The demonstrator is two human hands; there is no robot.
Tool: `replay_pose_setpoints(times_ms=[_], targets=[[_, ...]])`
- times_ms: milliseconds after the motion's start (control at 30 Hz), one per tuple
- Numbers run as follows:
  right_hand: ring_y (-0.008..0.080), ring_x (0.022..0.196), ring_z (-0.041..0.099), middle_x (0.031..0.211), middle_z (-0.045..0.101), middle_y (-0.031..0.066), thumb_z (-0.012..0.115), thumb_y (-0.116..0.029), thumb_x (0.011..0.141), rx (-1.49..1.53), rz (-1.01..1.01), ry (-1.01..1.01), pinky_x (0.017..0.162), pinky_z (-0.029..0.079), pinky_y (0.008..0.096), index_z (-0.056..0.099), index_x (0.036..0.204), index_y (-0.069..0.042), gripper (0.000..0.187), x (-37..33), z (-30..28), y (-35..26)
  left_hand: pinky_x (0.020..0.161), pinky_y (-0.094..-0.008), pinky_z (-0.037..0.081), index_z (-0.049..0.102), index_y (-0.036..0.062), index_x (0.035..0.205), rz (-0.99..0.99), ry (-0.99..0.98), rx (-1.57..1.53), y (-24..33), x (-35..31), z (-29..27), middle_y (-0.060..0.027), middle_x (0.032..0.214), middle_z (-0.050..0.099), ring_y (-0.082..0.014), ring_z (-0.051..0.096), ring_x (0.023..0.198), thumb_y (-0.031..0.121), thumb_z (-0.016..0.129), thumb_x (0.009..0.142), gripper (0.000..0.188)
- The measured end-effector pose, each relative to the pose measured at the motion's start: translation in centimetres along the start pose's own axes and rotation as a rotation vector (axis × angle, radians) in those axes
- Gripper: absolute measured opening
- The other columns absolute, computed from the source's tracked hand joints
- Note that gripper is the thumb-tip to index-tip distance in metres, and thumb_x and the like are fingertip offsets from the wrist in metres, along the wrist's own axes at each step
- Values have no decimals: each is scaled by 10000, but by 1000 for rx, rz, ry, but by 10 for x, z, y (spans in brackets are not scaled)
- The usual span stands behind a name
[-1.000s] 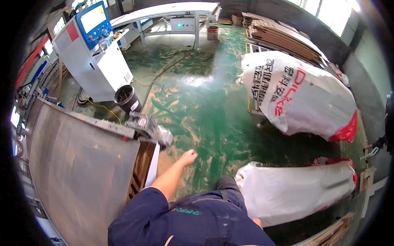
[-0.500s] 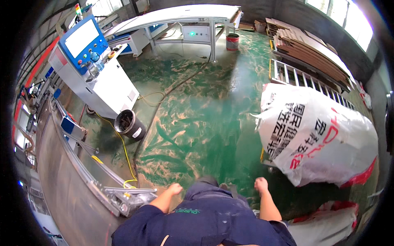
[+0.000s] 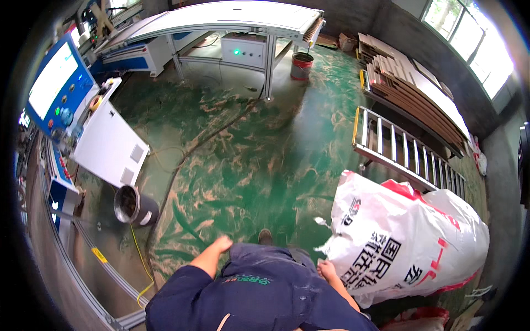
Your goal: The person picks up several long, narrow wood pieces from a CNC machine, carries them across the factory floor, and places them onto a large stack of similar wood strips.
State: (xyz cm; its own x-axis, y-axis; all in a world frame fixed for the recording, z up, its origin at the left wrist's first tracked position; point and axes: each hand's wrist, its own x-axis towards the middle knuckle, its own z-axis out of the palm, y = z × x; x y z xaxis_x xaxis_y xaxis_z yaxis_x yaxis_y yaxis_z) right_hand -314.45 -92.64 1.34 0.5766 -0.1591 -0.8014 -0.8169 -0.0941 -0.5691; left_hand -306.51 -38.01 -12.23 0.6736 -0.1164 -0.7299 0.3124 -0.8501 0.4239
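My left hand [image 3: 222,243] hangs in front of my body on the left, over the dusty green floor. Its fingers are curled in, and nothing shows in them. At the right side of my dark blue jacket [image 3: 259,298] is my right hand [image 3: 327,269], loosely closed with nothing visible inside. The nearest thing to it is a big white plastic sack [image 3: 408,237] with red and black print, its torn edge just beyond the fingers. Whether the hand touches the sack, I cannot tell. The tip of one shoe [image 3: 265,237] shows ahead of my body.
On the left stand a white control cabinet [image 3: 113,146] with a blue panel and a black bucket [image 3: 135,207]. A yellow cable [image 3: 138,254] lies nearby. Ahead is a long machine table [image 3: 221,19] with a bucket [image 3: 301,66]. Roller conveyor [image 3: 406,149] and stacked boards [image 3: 414,94] line the right.
My body has moved forward over the floor. The cabinet and black bucket have shifted left and the sack lies closer on the right. My right hand has swung inward toward my body.
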Motion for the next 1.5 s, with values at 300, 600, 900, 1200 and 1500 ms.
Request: replay_pose_setpoints(times_ms=[300,600,900,1200,1500], targets=[[180,532,570,635,603,93,582,-136,776,-207,96,179,468,449,320,644,785,-8,142,153,-30,-32,711,-324,481,593,41,967,471,366,-414,413,159,-367,-103,847,638,-193,599,768,246,546,848,242],[208,492,567,617,614,118,582,-212,785,-53,-105,145,482,451,360,645,683,-26,221,354,-76,-435,636,-421,487,673,49,709,201,-142,284,334,331,-395,-202,751,648,-316,632,715,289,518,785,295],[113,634,574,806,629,57,548,-81,854,82,-437,110,542,440,236,570,1050,-33,203,494,-123,-781,475,-404,441,581,63,558,-387,-181,-403,360,412,-444,-74,523,545,-211,544,466,334,489,871,424],[161,546,569,733,625,79,567,-106,846,-40,18,129,457,450,295,591,954,-23,138,603,-194,-827,636,-360,475,621,17,886,324,196,-420,723,677,-686,-104,812,646,-216,608,716,263,506,860,272],[160,477,541,662,577,70,514,-108,862,221,170,271,396,430,284,562,929,-46,103,720,-272,-956,750,-245,448,561,20,1055,780,80,-625,1037,750,-931,-24,911,586,-102,540,793,168,559,903,212]])
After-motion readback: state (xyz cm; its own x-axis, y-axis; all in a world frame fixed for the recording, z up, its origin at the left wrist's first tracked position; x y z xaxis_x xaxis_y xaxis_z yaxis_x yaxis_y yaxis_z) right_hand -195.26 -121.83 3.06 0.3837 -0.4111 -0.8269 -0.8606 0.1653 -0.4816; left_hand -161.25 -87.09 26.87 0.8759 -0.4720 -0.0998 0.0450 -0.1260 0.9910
